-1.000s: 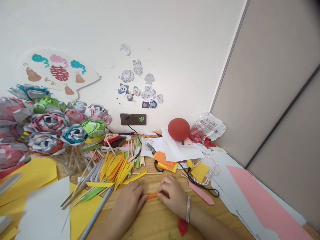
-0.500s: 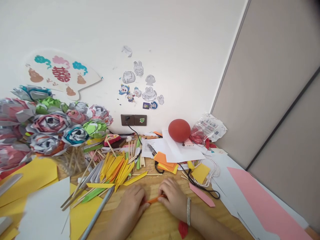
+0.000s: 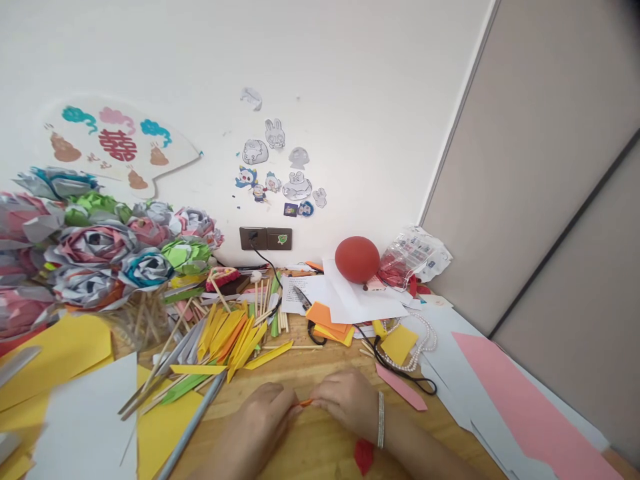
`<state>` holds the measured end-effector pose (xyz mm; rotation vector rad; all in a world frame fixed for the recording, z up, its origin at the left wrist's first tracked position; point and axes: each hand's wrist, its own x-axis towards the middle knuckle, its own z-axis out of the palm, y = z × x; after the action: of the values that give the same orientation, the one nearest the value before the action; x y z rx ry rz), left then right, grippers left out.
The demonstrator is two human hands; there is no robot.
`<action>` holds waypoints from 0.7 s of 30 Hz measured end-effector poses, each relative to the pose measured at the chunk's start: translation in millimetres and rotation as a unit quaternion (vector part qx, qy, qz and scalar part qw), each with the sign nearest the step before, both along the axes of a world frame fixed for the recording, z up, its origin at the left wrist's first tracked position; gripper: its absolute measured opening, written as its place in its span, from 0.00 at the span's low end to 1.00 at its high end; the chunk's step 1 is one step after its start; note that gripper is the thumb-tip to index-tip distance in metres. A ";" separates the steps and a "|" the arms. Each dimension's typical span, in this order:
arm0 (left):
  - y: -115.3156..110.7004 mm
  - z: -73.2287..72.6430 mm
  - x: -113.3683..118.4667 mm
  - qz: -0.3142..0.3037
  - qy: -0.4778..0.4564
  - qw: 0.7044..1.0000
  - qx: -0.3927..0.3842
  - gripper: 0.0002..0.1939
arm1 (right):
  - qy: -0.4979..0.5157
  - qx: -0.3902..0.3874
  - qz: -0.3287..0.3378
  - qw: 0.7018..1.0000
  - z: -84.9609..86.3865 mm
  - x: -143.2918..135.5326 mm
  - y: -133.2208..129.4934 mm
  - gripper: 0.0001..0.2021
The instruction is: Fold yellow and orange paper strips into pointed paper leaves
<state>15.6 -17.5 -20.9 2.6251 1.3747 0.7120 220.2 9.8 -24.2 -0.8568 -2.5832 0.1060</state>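
Between my two hands a small strip of orange paper (image 3: 305, 403) shows, just above the wooden table. My left hand (image 3: 267, 413) is closed, pinching the strip's left end. The right end is pinched by my right hand (image 3: 347, 400), with a silvery bracelet on that wrist. Most of the strip is covered by my fingers. Below my right wrist lies a small red paper piece (image 3: 364, 457). A pink paper strip (image 3: 401, 387) rests to the right of that hand. Beyond my left hand is a pile of folded yellow paper strips (image 3: 233, 337).
Paper flowers (image 3: 100, 247) crowd the left, over yellow sheets (image 3: 55, 350) and a white sheet (image 3: 87, 420). At the back sit a red balloon (image 3: 357, 260), white paper (image 3: 363, 300) and a black cord (image 3: 425, 387). Pink and white sheets (image 3: 520, 393) cover the right.
My hands have drawn closer together, and less of the orange strip shows between them. My right hand has turned slightly. The whole view has shifted a little.
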 end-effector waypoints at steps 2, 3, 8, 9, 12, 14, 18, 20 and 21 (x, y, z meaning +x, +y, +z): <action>-0.3 3.7 -1.8 -0.002 -0.005 0.999 -0.038 0.10 | -0.001 -0.036 0.010 0.999 3.9 2.3 0.5 0.12; -0.6 6.3 -2.7 -0.004 -0.006 0.999 -0.053 0.11 | 0.003 -0.054 0.013 0.998 6.6 3.4 0.4 0.12; -3.9 18.5 -3.9 -0.006 0.024 0.996 -0.084 0.12 | 0.034 -0.143 -0.006 0.989 19.8 6.0 -3.6 0.11; -4.3 19.3 -3.4 -0.004 0.034 0.996 -0.083 0.12 | 0.042 -0.154 -0.016 0.987 20.6 5.9 -4.5 0.10; -3.2 18.7 -4.8 0.008 0.058 0.996 -0.070 0.11 | 0.071 -0.169 -0.027 0.983 17.8 7.2 -4.5 0.10; -0.6 19.5 -11.5 0.022 0.062 0.996 -0.055 0.11 | 0.084 -0.159 -0.025 0.983 13.9 11.5 -0.6 0.13; 8.7 33.5 -40.0 0.159 0.073 0.984 0.030 0.16 | 0.094 -0.031 -0.093 0.991 11.2 27.7 16.0 0.13; 14.5 42.3 -54.6 0.277 0.130 0.951 0.043 0.10 | 0.090 0.010 -0.150 0.985 12.6 34.3 24.5 0.14; 17.3 45.4 -59.7 0.328 0.156 0.931 0.034 0.12 | 0.081 0.017 -0.180 0.980 13.1 36.2 28.0 0.16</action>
<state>-44.1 -0.2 24.4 2.3768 2.4100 0.3894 256.4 37.8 -11.1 -1.2316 -2.2354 0.0240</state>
